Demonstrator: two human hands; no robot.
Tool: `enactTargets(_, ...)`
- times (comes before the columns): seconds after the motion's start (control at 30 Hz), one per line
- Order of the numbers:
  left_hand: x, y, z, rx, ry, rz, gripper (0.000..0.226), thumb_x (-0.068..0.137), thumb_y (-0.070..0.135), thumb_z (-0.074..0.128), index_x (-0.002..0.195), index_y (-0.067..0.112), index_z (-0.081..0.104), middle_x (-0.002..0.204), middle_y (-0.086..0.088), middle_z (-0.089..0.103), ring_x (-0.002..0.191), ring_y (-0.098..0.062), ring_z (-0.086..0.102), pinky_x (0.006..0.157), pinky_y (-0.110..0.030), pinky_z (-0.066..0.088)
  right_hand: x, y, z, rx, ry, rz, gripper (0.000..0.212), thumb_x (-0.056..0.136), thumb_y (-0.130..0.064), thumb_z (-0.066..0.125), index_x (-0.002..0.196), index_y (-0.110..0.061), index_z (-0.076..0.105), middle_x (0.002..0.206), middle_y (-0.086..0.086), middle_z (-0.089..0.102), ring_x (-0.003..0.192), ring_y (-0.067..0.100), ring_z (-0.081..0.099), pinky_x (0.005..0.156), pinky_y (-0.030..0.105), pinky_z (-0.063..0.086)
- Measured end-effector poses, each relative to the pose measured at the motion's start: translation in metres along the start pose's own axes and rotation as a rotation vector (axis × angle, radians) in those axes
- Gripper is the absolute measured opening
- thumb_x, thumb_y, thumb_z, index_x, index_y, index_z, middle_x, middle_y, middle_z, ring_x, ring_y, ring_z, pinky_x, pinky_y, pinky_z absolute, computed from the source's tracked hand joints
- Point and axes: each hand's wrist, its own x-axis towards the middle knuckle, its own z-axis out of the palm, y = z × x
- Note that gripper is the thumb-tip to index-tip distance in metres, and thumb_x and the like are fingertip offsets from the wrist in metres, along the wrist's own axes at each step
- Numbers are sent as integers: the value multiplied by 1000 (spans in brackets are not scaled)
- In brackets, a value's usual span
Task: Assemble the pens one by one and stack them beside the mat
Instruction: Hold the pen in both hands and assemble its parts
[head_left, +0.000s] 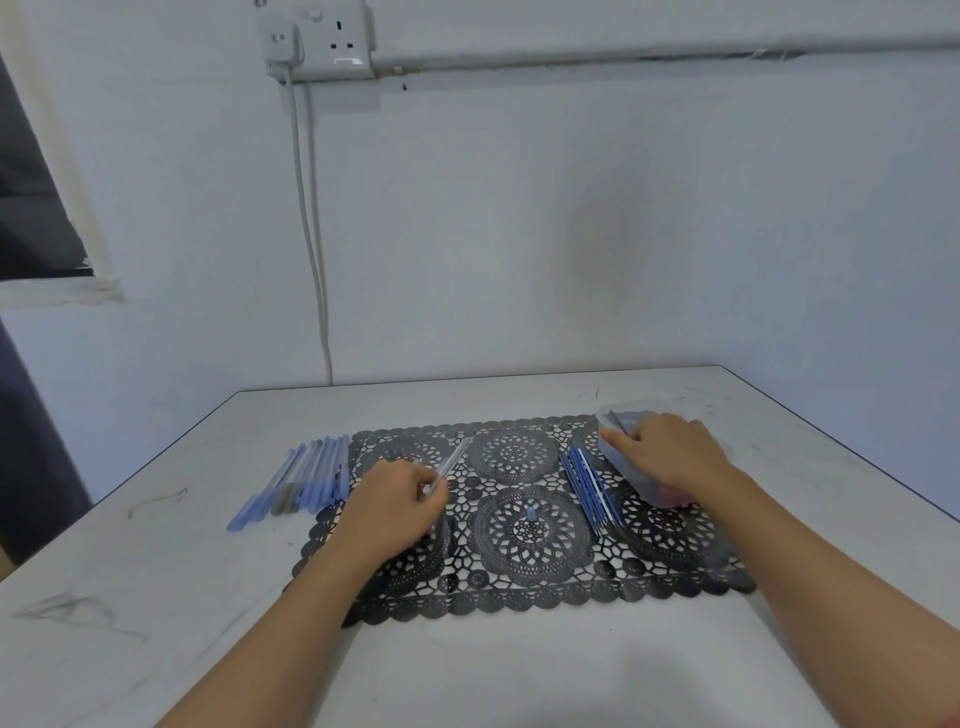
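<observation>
A black lace mat (519, 525) lies on the white table. My left hand (395, 506) grips a clear pen barrel (451, 462) over the mat's left part. My right hand (670, 452) reaches into a clear plastic box (631, 470) at the mat's right end and pinches a thin dark refill (618, 422). Several blue refills (589, 488) lie in a bundle on the mat left of the box. A small blue cap (531, 513) stands at the mat's middle. Several assembled blue pens (306, 480) lie side by side just left of the mat.
The table (156, 597) butts against a wall at the back; its right edge runs diagonally near the box. A cable (311, 234) hangs down the wall from a socket (332, 39). A dark window opening (31, 197) is at the far left.
</observation>
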Motion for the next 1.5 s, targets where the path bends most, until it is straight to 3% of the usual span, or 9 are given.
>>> enactTargets(0.17,0,-1,0,-32,7,-10,29,93,31,48,88,15,72,55,-8,64,48,-22,59,61,-37,56,-2,-1,-1,312,225,24,38,96,-28,43,70,-13,66,64,-1,60,55,14,51,55,26,39)
enactTargets(0.3,0,2,-2,-37,58,0,24,93,31,50,92,21,71,45,0,53,41,-7,42,47,-22,43,-5,-8,-12,450,385,-71,33,88,2,45,108,-11,68,107,5,66,95,20,60,85,31,48)
enactTargets(0.43,0,3,-4,-31,127,6,22,92,34,51,91,25,70,41,7,44,39,-4,37,42,-11,26,-9,-14,-14,375,618,-231,38,79,12,53,104,-11,71,99,5,66,88,26,59,74,31,47)
enactTargets(0.57,0,2,-4,-28,166,23,20,91,34,52,90,26,70,45,7,48,42,-4,41,45,-17,29,-15,-20,-17,306,810,-389,30,74,12,65,94,-7,73,84,6,65,76,26,59,68,26,41)
enactTargets(0.87,2,1,-4,-6,169,53,22,91,39,52,95,26,70,50,7,53,45,-4,45,49,-22,39,-15,-30,0,280,656,-546,14,70,5,75,84,2,72,80,12,57,72,25,58,64,25,48)
enactTargets(1.07,0,2,-5,-13,138,92,22,91,37,51,99,27,69,51,7,54,45,-3,44,49,-21,38,-22,-41,16,181,438,-708,70,57,28,60,116,-8,62,91,10,65,80,25,63,66,26,48)
enactTargets(1.23,-2,4,-7,-14,105,144,20,92,33,51,98,26,69,57,2,59,48,-7,47,52,-23,41,-27,-48,17,65,423,-775,100,50,23,62,136,-25,41,90,2,66,75,19,61,62,28,48)
enactTargets(1.33,-3,5,-8,-7,125,172,20,92,33,52,100,28,69,57,4,58,52,-9,53,52,-23,43,-26,-48,21,-8,430,-786,106,54,16,66,141,-32,30,95,-1,66,80,18,62,65,32,51)
enactTargets(1.5,-3,6,-9,-9,169,187,21,91,35,54,104,30,69,55,14,52,54,2,49,51,-12,28,-27,-47,21,-20,482,-747,104,52,15,71,138,-32,36,90,-1,66,77,18,64,63,34,51)
